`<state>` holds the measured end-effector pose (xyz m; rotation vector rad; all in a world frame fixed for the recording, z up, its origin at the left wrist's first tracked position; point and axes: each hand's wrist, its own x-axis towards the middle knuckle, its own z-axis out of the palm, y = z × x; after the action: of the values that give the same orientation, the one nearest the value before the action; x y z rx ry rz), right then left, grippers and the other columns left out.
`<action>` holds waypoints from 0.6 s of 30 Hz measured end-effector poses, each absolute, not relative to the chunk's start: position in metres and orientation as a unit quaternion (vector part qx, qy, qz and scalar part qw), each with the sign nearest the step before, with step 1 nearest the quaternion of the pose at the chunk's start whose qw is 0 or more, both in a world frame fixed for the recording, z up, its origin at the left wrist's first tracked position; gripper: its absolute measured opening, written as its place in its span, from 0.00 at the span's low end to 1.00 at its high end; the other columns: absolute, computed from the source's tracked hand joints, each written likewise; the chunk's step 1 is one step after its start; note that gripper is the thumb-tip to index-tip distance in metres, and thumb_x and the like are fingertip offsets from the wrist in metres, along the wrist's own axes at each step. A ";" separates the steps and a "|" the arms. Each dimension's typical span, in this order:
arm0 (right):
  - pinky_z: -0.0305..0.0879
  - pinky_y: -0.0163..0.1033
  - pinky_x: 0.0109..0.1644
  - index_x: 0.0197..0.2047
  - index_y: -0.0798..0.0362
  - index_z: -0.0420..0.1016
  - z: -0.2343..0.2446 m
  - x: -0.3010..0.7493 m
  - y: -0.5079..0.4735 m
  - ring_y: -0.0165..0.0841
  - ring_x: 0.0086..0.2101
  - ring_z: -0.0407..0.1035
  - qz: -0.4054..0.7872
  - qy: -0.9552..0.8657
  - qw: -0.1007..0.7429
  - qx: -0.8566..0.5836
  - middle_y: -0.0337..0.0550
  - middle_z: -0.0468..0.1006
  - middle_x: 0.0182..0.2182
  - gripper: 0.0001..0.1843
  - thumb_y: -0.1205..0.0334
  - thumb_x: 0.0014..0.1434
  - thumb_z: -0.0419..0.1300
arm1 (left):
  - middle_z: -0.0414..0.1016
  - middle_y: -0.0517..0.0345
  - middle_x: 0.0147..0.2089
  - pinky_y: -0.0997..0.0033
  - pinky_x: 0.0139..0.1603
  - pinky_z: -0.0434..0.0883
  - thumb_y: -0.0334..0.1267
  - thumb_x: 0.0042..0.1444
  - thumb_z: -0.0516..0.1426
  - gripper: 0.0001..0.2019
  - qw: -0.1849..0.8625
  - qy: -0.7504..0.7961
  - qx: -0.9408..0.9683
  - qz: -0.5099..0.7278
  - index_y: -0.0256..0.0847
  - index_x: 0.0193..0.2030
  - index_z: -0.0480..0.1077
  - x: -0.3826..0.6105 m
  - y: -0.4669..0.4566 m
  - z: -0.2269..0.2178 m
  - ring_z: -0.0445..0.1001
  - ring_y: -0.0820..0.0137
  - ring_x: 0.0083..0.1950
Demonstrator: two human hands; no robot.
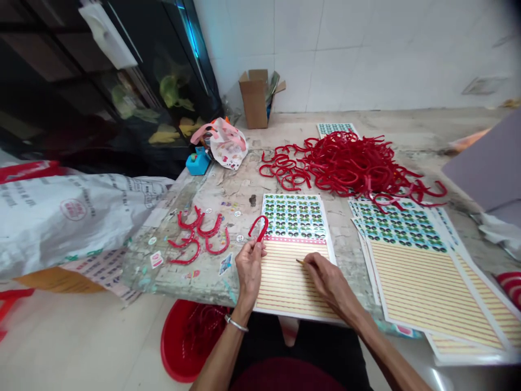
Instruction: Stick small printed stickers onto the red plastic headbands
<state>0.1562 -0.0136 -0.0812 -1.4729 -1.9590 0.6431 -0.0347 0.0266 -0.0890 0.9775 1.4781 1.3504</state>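
Note:
My left hand (249, 264) is closed on a red curved band (261, 228), which stands up from the fingers and bends over like a hook. Beneath both hands lies a sticker sheet (291, 282), with rows of green and blue eye-like prints at the top and beige strips with red lines below. A thin tan piece with a dark tip (300, 262) is pinched in my right hand (325, 274), over the beige part; its kind is too small to make out. Several red bands with patterned strips (211, 225) lie on the table left of my left hand.
A large heap of red bands (350, 163) covers the back of the table (240, 184). More sticker sheets (427, 288) are stacked at right. A cardboard box (254, 103), a patterned bag (228, 144) and a blue dispenser (198, 163) stand behind. A red basin (173, 347) sits on the floor.

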 end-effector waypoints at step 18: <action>0.50 0.38 0.37 0.41 0.52 0.65 -0.094 0.108 0.090 0.35 0.35 0.63 0.101 -0.862 0.179 -0.463 0.44 0.73 0.33 0.10 0.63 0.64 0.44 | 0.72 0.60 0.23 0.72 0.27 0.74 0.44 0.56 0.51 0.12 0.449 0.606 0.368 0.543 0.37 0.38 0.66 -0.033 0.049 -0.105 0.76 0.70 0.25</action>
<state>0.1083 0.0905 -0.0943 -1.3090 -2.4389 0.2848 -0.0329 0.0485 -0.1050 0.9098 1.4992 1.3442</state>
